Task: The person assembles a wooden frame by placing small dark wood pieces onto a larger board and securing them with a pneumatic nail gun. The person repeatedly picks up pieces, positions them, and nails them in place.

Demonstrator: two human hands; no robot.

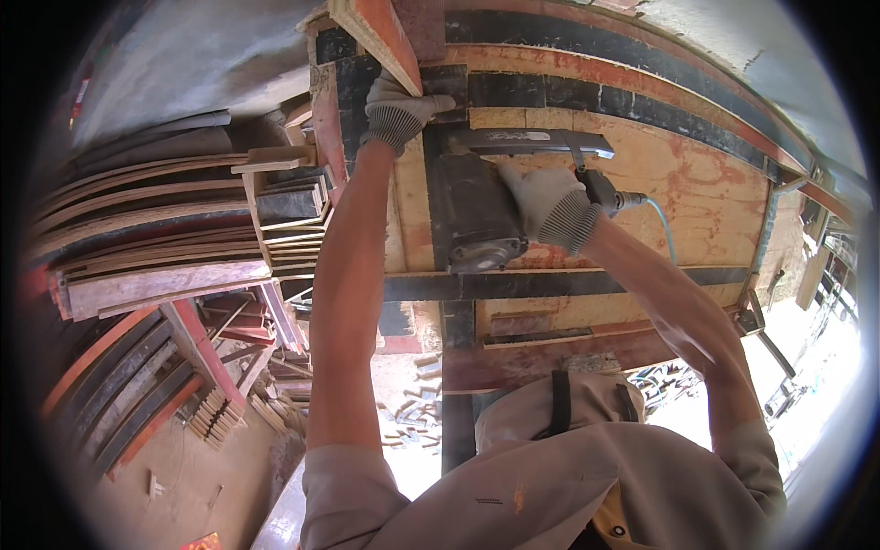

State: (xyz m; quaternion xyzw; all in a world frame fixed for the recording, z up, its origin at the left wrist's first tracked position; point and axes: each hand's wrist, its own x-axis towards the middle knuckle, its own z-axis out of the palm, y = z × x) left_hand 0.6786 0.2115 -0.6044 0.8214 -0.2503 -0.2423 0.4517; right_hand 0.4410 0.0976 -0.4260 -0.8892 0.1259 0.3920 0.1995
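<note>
My right hand [553, 209], in a pale knit glove with a ribbed grey cuff, is wrapped round the handle of a black air nail gun [477, 206]. The gun's long magazine [536, 142] points to the right, and a light blue air hose [662, 229] runs from its fitting. My left hand [401, 115], gloved alike, grips the lower end of a reddish wooden board [378, 38]; its thumb lies to the right and its other fingers are partly hidden by the board. Both hands are over a plywood panel [678, 197] framed with black and reddish wooden strips.
At the left, long wooden strips [156, 197] lie stacked on a rack of red-edged boards [165, 286]. Curved pieces [137, 394] lean below it. Small wood offcuts [412, 408] litter the floor beyond the panel's near edge. A grey wall [202, 55] rises at the far left.
</note>
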